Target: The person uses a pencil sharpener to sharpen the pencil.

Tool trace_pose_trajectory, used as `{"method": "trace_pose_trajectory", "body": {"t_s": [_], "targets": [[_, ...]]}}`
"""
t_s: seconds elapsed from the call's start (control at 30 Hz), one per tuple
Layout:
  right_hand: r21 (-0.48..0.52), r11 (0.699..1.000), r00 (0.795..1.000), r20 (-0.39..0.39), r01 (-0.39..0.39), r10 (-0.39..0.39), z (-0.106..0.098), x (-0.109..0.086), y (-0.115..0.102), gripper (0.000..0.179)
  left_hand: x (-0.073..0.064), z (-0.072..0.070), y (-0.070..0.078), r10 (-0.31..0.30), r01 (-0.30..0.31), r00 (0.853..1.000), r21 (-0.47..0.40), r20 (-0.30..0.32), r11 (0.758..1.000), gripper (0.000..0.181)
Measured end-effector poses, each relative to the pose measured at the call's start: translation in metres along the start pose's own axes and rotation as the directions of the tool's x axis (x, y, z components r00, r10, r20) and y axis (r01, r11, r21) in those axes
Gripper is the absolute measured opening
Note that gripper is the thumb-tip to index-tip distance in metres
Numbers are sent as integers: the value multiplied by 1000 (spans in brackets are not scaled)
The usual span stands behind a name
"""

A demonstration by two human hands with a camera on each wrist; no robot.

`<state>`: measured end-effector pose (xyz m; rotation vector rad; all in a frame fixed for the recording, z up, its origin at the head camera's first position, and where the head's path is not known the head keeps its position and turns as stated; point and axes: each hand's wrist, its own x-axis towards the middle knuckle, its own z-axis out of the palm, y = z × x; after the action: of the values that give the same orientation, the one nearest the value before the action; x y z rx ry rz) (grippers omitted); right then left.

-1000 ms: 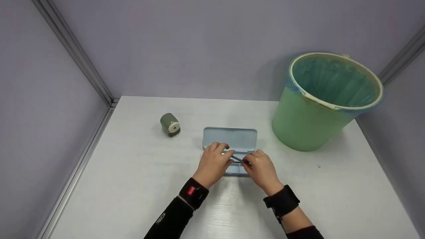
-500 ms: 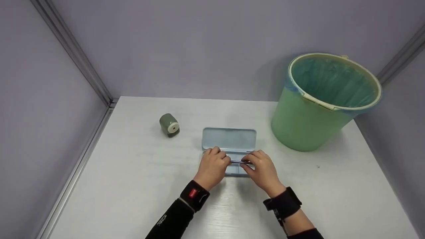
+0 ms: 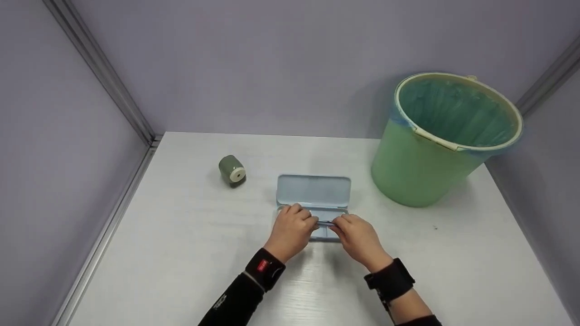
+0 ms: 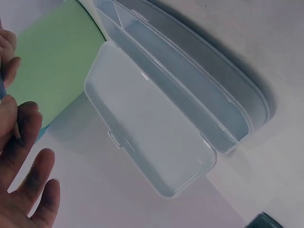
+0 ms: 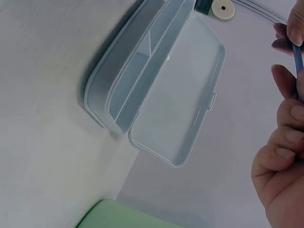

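Observation:
Between my two hands a blue pencil [image 3: 325, 223] lies nearly level over an opened pale-blue pencil case [image 3: 313, 190]. My left hand [image 3: 292, 230] pinches one end; a pointed tip shows by its thumb in the left wrist view, and several fingertips are smudged dark. The other end is in the curled fingers of my right hand [image 3: 361, 240]. In the right wrist view the blue shaft [image 5: 298, 58] spans both hands, and a bit of red shows under the right fingers. The case's lid [image 4: 147, 123] leans back from its divided tray [image 4: 185, 71]. Fingers hide much of the pencil.
A green pencil sharpener [image 3: 232, 170] with a pale holed end lies left of the case. At the right back of the white table [image 3: 190, 253] stands a tall green bin [image 3: 417, 167] with a bag lining. Grey-purple panels wall the table in.
The pencil has turned from slanted to nearly level. My left fingers have drawn in around it, and my right hand has shifted slightly toward me. Case, sharpener and bin stay put.

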<state>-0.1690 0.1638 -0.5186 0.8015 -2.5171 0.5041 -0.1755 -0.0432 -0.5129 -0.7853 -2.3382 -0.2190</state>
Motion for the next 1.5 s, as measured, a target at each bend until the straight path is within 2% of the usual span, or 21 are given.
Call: {"method": "trace_pose_trajectory", "body": {"t_s": [0.1,0.17,0.2,0.23,0.3,0.37,0.4,0.43,0.57,0.67,0.77,0.9,0.93,1.0,1.07,1.17,1.2,1.27,1.33,1.5], "targets": [[-8,999,998,18,-54,54,-1,-5,2,10,-5,2,-13,-68,74,993,-62,100,995,27],[-2,996,996,24,-86,86,-3,-9,4,10,-10,6,-29,-154,167,977,-81,149,983,34],[4,995,995,26,-99,99,-5,-11,5,10,-13,8,-40,-205,222,963,-85,172,971,35],[6,994,994,29,-110,110,-6,-12,5,10,-15,10,-51,-259,279,946,-80,194,957,35],[14,992,991,32,-127,126,-8,-15,6,10,-18,14,-77,-364,384,902,-45,231,922,37],[20,990,990,31,-138,137,-8,-18,6,10,-20,16,-103,-445,460,860,1,251,888,40],[21,990,989,28,-143,142,-8,-19,6,10,-19,16,-115,-485,495,832,31,270,868,42],[21,989,989,24,-144,144,-8,-20,6,10,-19,15,-126,-514,521,811,57,279,852,44],[22,988,988,17,-151,151,-8,-24,6,9,-19,10,-161,-578,573,744,124,336,810,59],[29,986,986,22,-163,163,-7,-27,4,8,-22,7,-180,-594,577,697,177,401,797,68],[40,983,984,31,-179,178,-7,-28,3,8,-26,5,-193,-607,567,645,243,464,787,72],[43,979,979,47,-200,198,-5,-30,2,9,-28,1,-201,-616,548,590,301,522,780,64],[44,978,978,48,-204,202,-5,-30,2,9,-28,0,-201,-615,542,585,310,528,781,60],[44,977,977,51,-209,207,-5,-30,2,9,-26,-2,-201,-611,524,588,325,530,787,56],[46,976,976,52,-213,211,-5,-30,2,9,-23,-3,-201,-603,503,604,338,520,795,53],[46,973,972,67,-227,224,-4,-31,3,10,-20,-2,-201,-584,454,640,367,500,812,51],[45,971,970,76,-234,230,-4,-31,3,9,-20,-1,-200,-579,442,647,374,496,815,52],[40,967,964,100,-253,248,-4,-32,3,10,-20,1,-201,-574,422,651,392,496,817,55],[35,962,956,125,-272,266,-4,-32,2,10,-20,2,-201,-577,413,644,406,503,815,58],[33,951,941,157,-308,299,-4,-34,1,13,-19,2,-199,-607,445,599,412,523,795,53]]}}
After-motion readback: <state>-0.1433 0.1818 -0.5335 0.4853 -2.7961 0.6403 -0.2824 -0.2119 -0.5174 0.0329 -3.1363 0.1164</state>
